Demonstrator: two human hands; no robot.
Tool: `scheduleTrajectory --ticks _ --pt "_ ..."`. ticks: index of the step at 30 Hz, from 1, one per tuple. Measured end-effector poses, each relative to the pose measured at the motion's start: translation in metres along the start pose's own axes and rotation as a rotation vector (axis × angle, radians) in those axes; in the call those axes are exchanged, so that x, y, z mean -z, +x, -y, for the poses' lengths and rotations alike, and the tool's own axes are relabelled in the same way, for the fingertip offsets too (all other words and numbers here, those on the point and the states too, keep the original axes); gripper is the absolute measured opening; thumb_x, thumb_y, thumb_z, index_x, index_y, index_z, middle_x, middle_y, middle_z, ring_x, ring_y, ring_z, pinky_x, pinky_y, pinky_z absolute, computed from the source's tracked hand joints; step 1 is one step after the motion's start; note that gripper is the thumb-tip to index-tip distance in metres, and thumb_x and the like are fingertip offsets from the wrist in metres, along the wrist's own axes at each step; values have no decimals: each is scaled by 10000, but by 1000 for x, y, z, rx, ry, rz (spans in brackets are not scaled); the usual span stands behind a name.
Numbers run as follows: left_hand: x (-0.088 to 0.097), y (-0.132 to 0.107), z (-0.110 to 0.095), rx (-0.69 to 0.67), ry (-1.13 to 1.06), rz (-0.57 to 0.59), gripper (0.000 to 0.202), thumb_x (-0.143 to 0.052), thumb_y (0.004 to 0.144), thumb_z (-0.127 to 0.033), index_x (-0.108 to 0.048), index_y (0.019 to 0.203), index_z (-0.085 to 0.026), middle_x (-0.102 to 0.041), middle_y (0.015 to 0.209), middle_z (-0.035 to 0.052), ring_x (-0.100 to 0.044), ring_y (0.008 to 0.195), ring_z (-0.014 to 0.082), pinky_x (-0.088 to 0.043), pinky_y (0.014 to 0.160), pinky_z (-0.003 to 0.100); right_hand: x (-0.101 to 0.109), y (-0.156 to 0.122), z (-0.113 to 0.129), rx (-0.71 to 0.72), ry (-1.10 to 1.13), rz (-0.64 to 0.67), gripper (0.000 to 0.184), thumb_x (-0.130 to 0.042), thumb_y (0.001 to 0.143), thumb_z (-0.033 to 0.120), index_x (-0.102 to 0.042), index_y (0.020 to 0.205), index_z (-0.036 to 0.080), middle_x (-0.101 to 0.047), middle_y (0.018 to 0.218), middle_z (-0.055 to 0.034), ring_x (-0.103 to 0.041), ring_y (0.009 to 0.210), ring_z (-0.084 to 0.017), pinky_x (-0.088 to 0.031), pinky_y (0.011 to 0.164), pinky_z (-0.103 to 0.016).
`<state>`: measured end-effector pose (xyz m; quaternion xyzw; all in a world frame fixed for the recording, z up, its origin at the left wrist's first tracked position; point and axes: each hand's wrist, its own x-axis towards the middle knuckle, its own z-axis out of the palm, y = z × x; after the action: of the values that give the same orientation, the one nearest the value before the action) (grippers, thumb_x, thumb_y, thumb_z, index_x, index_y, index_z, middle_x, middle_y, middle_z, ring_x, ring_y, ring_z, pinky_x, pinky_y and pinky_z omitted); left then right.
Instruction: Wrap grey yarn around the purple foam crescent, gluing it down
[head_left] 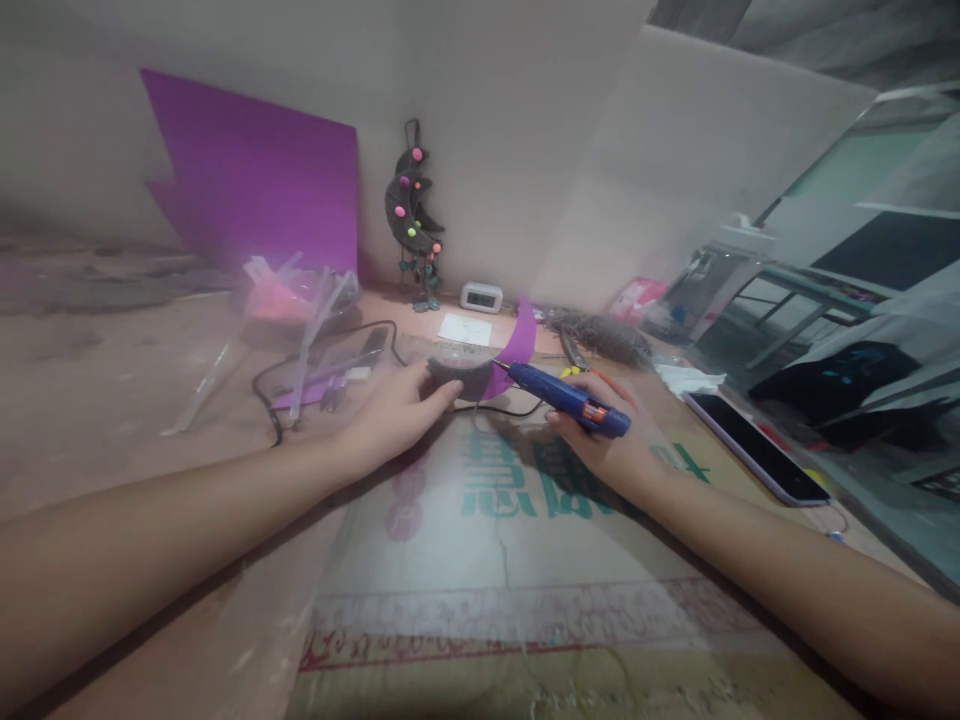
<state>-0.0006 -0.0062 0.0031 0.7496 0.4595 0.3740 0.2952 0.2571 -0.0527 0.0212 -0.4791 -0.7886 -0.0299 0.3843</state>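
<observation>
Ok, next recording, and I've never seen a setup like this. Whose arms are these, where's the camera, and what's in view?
There's no machine: these are a person's bare arms, filmed by one head-worn camera looking forward and down. The left hand holds a dark curved piece; a purple crescent shows right by it, though whether they're joined is hard to tell. The right hand grips what looks like a blue glue gun, tip at the pieces. Below lies a printed sheet. A phone lies to the right; a small white clock stands behind.
</observation>
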Motion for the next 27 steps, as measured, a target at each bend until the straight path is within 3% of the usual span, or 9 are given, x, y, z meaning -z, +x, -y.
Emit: scheduleTrajectory --ticks 21,27 --pt "0 1 1 16 45 14 330 -494 857 -477 -564 737 -177 -626 725 37 -559 678 183 -400 591 293 4 3 6 -15 -45 3 150 -658 794 320 -578 889 236 -655 749 -9 -607 659 -184 -461 601 -312" --pt "-1 1 2 17 -71 -28 271 -553 816 -445 -577 746 -185 -624 696 34 -567 686 196 -400 575 291 1 2 4 -26 -30 -7 159 -655 791 348 -592 890 241 -656 768 -13 -610 677 -192 -469 620 -324"
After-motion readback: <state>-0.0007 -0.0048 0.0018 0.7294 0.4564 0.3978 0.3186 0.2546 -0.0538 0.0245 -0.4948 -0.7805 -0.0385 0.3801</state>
